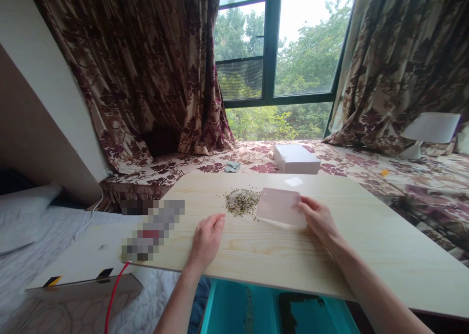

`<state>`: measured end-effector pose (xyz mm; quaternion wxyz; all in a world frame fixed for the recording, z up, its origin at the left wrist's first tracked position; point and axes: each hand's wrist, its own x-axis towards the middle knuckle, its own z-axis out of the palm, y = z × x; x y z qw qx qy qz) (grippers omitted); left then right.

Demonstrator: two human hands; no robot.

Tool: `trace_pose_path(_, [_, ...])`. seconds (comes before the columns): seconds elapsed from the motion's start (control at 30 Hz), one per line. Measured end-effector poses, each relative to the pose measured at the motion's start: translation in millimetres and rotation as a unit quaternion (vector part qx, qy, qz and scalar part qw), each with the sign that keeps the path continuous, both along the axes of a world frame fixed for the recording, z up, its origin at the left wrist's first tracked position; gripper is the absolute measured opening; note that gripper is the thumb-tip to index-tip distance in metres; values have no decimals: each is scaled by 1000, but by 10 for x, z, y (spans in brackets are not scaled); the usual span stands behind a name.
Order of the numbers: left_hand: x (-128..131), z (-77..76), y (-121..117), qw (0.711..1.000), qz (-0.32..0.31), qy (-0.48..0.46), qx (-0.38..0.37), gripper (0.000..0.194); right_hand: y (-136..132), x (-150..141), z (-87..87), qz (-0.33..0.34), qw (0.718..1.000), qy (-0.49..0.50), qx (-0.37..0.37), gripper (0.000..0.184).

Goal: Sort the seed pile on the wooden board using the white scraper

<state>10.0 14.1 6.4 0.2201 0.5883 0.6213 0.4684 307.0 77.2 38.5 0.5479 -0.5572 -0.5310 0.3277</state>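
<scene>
"Where the right hand (pixel 319 219) reaches in, what does its grip hold?"

"It pinches the right edge of a pale, flat sheet (pixel 277 206); that sits over the middle of the counter (pixel 264 256), just right of a pile of small grains (pixel 241 202)."

"And the left hand (pixel 207 237)?"

"Near and left of the pile; its fingers curl inward, but I cannot tell whether that grip is pressed together; a teal container (pixel 227 307) shows below the near edge."
</scene>
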Motion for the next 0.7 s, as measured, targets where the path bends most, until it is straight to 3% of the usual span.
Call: trace_pose_path(0.7, [-1,-8,8,1000,-4,0,-10,35,38,-25,-24,28,999,14,23,32])
